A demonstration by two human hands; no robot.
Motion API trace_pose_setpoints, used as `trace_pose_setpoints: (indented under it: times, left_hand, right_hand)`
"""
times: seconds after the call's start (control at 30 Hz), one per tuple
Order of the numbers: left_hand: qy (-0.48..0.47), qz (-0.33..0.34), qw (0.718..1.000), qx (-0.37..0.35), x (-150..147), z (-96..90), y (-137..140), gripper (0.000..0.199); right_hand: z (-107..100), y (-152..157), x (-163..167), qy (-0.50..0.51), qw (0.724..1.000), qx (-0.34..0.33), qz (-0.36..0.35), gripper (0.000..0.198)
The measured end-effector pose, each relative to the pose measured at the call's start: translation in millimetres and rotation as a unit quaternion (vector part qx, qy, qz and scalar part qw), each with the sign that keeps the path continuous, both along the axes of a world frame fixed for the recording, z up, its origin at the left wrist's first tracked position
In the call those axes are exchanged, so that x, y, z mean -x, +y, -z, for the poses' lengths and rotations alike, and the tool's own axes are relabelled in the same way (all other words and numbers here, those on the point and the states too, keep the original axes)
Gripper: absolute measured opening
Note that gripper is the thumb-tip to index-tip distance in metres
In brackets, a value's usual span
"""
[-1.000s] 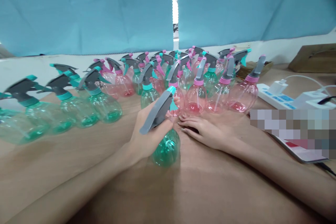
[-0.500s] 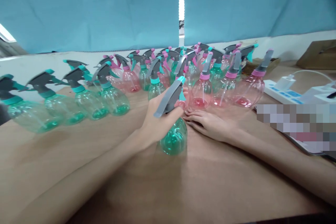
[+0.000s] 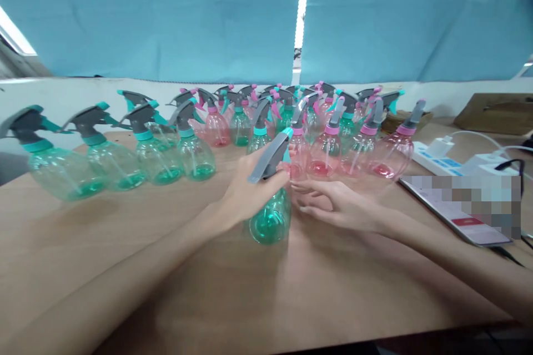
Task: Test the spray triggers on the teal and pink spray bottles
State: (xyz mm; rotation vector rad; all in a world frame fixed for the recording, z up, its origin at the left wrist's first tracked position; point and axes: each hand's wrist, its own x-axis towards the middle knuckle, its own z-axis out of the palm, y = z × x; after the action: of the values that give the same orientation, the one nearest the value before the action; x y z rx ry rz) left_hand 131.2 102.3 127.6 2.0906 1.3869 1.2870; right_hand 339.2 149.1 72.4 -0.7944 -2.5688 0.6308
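A green spray bottle with a grey and teal trigger head stands upright on the table, slightly tilted, at the middle. My left hand is wrapped round its neck, just under the trigger head. Close by on the right, my right hand hovers low over the table with its fingers loosely spread and bent, holding nothing. Its fingertips come near the green bottle; whether they touch it I cannot tell. Behind the hands stands a pink spray bottle with a pink collar.
Green spray bottles line the left side, and several pink and green ones fill the back. On the right lie a phone, a white power strip with plugs and cables, and a brown cardboard piece. A blue curtain hangs behind.
My right hand has lifted a little and its fingers have spread from lying on the table. My left hand keeps its grip on the green bottle. The view has shifted slightly.
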Motion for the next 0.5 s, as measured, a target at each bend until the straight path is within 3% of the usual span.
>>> trace_pose_setpoints:
  times: [0.17,0.27,0.5]
  left_hand:
    - [0.008,-0.036,0.999,0.013,26.6,-0.1,-11.4,0.002]
    - [-0.007,-0.051,0.998,0.027,40.5,0.1,-18.2,0.011]
    - [-0.006,-0.085,0.996,0.007,63.0,4.1,-28.7,0.02]
  right_hand:
    - [-16.4,-16.3,29.8,0.045,0.999,0.023,-0.015,0.068]
    - [-19.8,-27.3,55.0,0.062,0.997,0.037,-0.003,0.082]
    - [-21.8,-46.3,109.3,0.085,0.996,0.011,0.037,0.08]
